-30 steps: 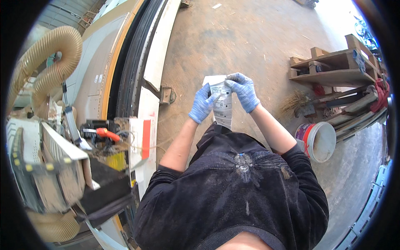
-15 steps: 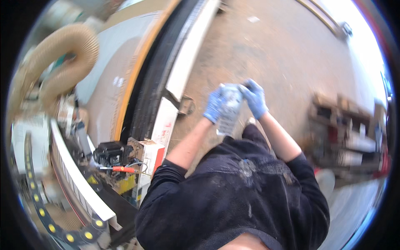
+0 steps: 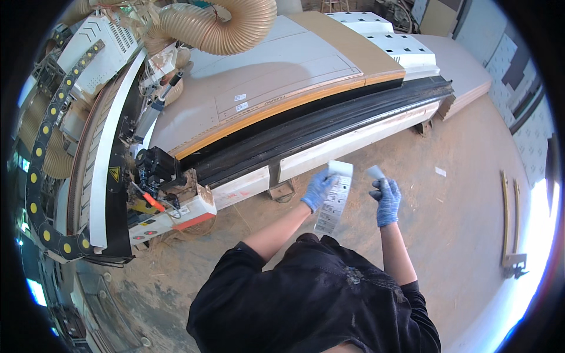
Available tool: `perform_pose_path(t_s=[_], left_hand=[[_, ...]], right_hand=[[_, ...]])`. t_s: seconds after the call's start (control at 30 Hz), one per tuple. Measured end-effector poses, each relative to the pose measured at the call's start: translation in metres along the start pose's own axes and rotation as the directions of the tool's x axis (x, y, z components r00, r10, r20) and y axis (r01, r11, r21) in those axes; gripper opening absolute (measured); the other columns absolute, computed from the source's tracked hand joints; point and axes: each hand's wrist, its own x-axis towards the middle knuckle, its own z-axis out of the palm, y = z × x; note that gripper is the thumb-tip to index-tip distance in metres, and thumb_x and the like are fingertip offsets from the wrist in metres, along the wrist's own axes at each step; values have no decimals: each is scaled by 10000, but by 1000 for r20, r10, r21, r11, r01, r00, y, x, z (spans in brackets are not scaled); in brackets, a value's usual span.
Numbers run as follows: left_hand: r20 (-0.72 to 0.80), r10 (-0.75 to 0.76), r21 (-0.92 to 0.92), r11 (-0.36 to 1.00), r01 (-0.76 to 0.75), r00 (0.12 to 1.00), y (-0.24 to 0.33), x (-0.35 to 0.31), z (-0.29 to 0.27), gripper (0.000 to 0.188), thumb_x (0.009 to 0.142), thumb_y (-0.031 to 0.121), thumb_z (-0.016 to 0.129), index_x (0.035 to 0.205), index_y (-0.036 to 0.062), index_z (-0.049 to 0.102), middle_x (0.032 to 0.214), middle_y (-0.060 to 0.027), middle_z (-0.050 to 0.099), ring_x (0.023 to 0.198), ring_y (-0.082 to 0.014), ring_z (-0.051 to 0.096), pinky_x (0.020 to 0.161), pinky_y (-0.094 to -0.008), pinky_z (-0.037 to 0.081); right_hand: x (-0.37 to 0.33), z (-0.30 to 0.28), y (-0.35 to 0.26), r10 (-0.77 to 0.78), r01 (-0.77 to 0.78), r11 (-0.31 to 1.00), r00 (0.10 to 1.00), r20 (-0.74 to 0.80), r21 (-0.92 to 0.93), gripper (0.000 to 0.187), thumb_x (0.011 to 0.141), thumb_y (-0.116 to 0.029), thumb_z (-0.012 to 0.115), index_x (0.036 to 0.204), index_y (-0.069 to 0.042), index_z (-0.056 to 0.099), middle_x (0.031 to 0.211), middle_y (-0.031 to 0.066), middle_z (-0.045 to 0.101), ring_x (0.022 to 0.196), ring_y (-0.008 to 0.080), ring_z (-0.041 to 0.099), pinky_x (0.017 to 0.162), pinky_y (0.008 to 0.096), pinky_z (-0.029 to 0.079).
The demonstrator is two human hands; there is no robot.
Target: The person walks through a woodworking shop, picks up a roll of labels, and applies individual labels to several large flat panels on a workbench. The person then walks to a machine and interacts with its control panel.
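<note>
left hand (image 3: pixel 318 191): thumb laid over front of printed label strip (image 3: pixel 333 207), other fingers mostly hidden behind, gripping its left edge; strip hangs toward lap | right hand (image 3: pixel 387 203): fingers curled, tips pinching loose white label (image 3: pixel 375 172), apart from strip | both before CNC router bed's white side beam (image 3: pixel 359 145)

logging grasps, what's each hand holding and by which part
Left hand: a long label strip, by its left edge near the top; right hand: a small pale slip, by its lower end.
</note>
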Motion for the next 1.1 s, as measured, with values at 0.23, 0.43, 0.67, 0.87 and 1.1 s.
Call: perform_pose_path(t_s=[0.23,0.43,0.67,0.87,1.1], left_hand=[[-234,-67,-206,978,18,970,-6,87,-30,175,863,92,544,1023,44,596,870,11,595,768,-70,530,698,-224,451],[-300,47,-164,981,-101,953,0,212,-90,218,842,133,578,1055,86,573,880,24,596,781,-69,557,684,-242,487],[-452,89,-84,986,-142,888,15,370,-172,177,826,64,538,1003,75,536,842,-12,579,701,-97,554,616,-259,490],[-529,85,-81,985,-150,845,5,444,-229,121,831,31,528,951,44,535,839,-15,570,708,-105,544,620,-261,481],[-600,126,-61,978,-202,790,-40,523,-287,115,860,87,528,956,24,531,813,-16,559,695,-124,525,611,-289,476]], right_hand=[[90,14,15,88,-97,994,983,163,53,182,857,-89,556,1024,-39,607,923,64,623,653,110,584,634,245,522],[184,49,27,78,-84,996,985,152,32,238,875,-174,545,1070,-48,598,914,37,603,679,104,578,647,255,520],[273,96,28,116,-116,993,993,30,-3,242,875,-217,569,1045,-52,619,907,42,627,649,104,587,627,236,512],[338,142,32,94,-92,990,995,15,-110,233,885,-223,553,1030,-56,626,893,31,618,623,68,548,592,204,476],[498,256,39,-131,228,939,930,344,-256,220,882,-135,543,1046,-10,621,889,16,606,782,78,532,700,222,444]])
